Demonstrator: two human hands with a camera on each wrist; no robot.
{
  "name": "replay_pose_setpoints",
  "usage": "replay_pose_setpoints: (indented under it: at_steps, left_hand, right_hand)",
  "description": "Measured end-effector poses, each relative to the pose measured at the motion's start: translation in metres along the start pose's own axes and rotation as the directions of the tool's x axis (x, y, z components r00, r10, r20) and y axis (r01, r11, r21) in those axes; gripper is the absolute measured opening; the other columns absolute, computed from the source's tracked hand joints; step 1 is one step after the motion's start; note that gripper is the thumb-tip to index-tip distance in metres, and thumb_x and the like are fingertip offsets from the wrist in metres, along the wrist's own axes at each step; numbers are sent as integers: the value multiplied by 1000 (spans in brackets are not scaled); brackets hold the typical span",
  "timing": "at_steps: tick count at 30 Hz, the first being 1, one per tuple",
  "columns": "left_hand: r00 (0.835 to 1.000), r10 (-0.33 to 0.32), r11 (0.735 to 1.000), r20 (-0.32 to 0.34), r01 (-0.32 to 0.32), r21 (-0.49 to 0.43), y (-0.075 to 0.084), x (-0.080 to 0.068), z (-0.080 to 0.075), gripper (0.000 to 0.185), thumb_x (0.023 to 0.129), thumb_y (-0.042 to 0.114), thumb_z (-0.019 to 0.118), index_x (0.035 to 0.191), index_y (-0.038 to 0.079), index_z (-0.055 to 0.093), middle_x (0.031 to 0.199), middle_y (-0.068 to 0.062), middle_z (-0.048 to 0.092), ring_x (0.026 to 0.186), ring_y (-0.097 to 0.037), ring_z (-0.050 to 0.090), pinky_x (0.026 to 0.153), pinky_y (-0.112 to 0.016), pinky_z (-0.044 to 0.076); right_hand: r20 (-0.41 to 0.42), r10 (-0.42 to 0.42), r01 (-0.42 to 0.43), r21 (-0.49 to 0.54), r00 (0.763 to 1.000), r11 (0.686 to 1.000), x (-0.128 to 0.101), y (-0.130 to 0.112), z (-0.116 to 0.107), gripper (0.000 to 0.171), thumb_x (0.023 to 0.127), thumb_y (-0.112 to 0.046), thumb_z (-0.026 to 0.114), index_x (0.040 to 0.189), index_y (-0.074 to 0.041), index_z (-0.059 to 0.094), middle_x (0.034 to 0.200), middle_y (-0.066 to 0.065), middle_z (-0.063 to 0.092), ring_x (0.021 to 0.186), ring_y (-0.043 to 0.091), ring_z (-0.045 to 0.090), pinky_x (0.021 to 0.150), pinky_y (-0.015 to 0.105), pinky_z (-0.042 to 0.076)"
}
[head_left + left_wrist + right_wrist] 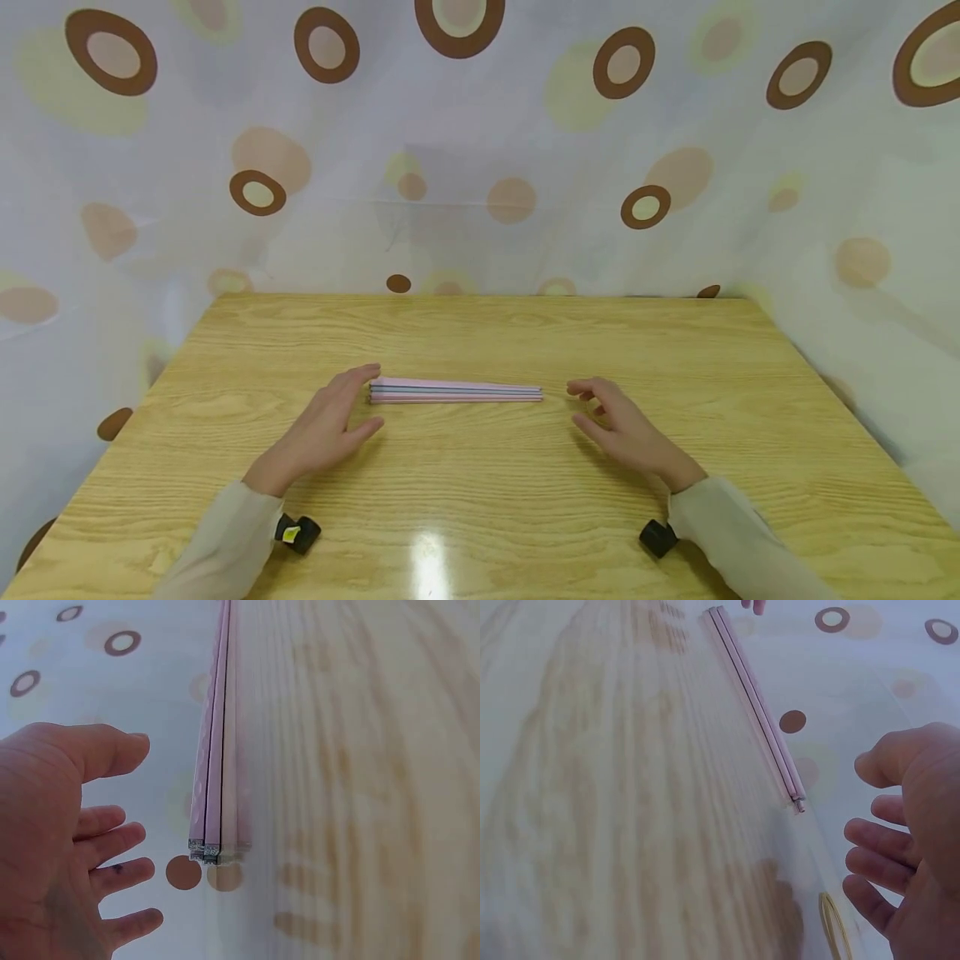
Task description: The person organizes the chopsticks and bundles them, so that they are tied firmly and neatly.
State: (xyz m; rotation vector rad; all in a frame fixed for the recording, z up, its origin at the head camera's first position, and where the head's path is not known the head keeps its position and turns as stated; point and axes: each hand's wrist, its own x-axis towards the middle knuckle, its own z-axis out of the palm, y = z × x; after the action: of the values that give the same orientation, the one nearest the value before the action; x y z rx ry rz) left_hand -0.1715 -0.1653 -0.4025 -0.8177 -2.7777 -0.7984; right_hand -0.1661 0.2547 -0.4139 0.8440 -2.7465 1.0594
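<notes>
A bundle of pink chopsticks (450, 392), with a bluish strip between them, lies crosswise on the wooden table. Their thicker ends, tipped with a silvery pattern (204, 851), point left, and the thinner ends point right. My left hand (322, 429) is beside the thick ends, its thumb and fingers spread apart and holding nothing. Past the thin tips, my right hand (630, 433) hovers with loosely bent fingers and an empty palm. A thin yellowish rubber band (834, 926) lies near the right fingers and is mostly covered by that hand in the head view.
The wood-grain table (480, 475) runs back to a white curtain (465, 233) with brown and beige circles, which also hangs at both sides. Small black devices are strapped at the left wrist (298, 533) and the right wrist (658, 539), below light sleeves.
</notes>
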Motion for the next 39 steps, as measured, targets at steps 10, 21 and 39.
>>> replay_pose_setpoints:
  at_steps: [10, 21, 39]
  left_hand:
    - [999, 27, 999, -34, -28, -33, 0, 6, 3, 57, 91, 17, 65, 138, -4, 41, 140, -20, 46, 130, -37, 41, 105, -55, 34]
    - [999, 24, 1000, -45, -25, -19, -7, 14, 7, 48, 89, 13, 66, 132, 0, 50, 140, -21, 45, 129, -40, 41, 103, -58, 34]
    - [999, 2, 1000, -48, -4, -29, -16, 28, 15, 42, 86, 8, 68, 126, 2, 56, 136, -16, 53, 126, -36, 45, 101, -56, 37]
  right_hand:
    - [2, -30, 30, 1, 1000, 1000, 14, -2, 5, 36, 95, -5, 57, 129, 5, 48, 125, 18, 55, 110, 32, 51, 86, 45, 46]
    - [-6, -54, 54, 23, 999, 998, 32, -3, 14, 37, 92, -4, 60, 127, 6, 49, 125, 21, 53, 107, 32, 52, 85, 47, 47]
    - [32, 12, -15, 82, 999, 997, 55, -4, 30, 38, 91, -3, 62, 126, 5, 51, 121, 19, 55, 104, 29, 53, 85, 41, 46]
